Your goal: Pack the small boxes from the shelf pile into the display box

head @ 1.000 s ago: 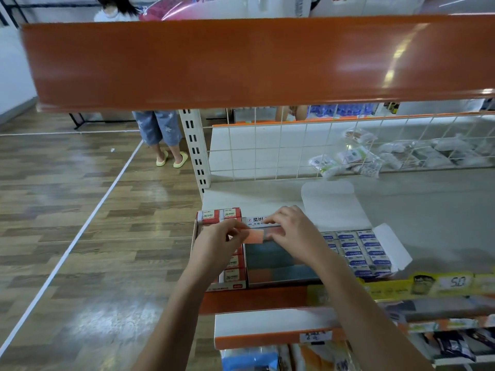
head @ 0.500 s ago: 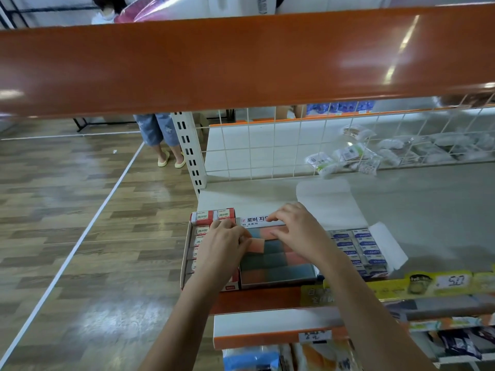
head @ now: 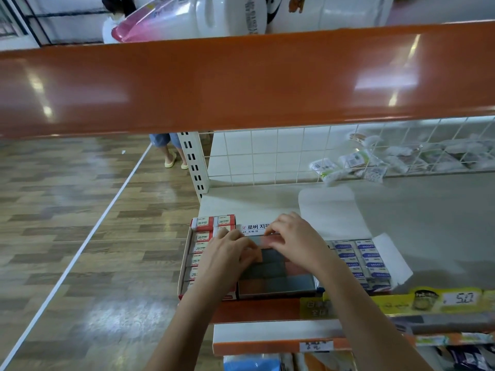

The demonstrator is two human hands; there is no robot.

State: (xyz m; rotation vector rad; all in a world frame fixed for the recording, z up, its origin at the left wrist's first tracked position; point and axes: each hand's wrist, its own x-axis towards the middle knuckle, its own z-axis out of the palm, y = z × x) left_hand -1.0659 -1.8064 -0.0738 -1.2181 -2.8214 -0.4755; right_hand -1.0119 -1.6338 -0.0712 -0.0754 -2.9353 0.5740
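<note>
I see 2 hands: left hand (head: 230,253) and right hand (head: 294,241), fingers curled, pressing small boxes (head: 273,266) level into the display box (head: 278,290), presumably to seat them flush.

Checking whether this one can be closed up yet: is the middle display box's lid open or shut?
Open. The middle display box shows its grey and reddish small boxes uncovered, and its white lid flap lies flat behind on the shelf.

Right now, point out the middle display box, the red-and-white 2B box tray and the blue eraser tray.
Middle display box (head: 278,283): head view, front row.
Red-and-white 2B box tray (head: 202,236): head view, label.
Blue eraser tray (head: 371,257): head view, middle box.
</note>
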